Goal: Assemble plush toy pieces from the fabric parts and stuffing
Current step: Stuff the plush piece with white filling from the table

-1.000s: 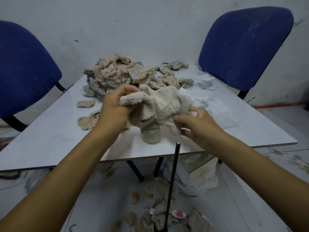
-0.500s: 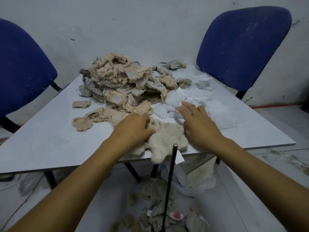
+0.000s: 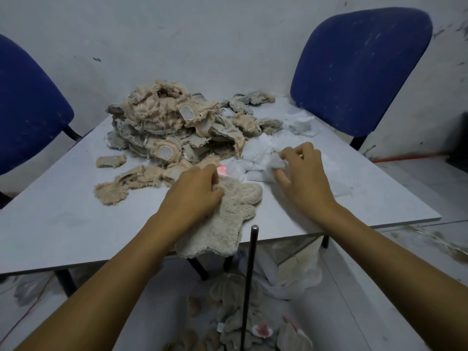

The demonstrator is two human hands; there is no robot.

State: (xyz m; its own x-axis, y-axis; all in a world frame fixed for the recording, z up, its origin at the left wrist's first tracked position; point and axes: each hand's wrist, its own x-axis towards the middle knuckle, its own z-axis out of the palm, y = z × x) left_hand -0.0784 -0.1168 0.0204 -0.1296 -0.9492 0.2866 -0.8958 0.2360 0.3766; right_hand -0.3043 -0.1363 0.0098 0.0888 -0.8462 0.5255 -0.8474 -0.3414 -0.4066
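Note:
A flat beige plush toy skin [image 3: 228, 219] lies at the near edge of the grey table [image 3: 63, 224], its lower part hanging over the edge. My left hand [image 3: 195, 193] rests on its upper left part, fingers curled into the fabric. To the right, my right hand [image 3: 301, 173] pinches a tuft of white stuffing [image 3: 277, 163] from the white stuffing heap [image 3: 260, 153]. A small pink patch [image 3: 222, 170] shows just beyond my left hand.
A big pile of beige and grey fabric parts [image 3: 177, 127] covers the table's far middle, with loose pieces [image 3: 111, 160] to its left. Two blue chairs [image 3: 359, 67] flank the table. A thin metal rod [image 3: 249, 282] stands upright in front; plush pieces [image 3: 235, 323] and a plastic bag lie on the floor.
The plush skin went from held up in both hands to lying flat on the table. My right hand let it go, moved right and took hold of stuffing.

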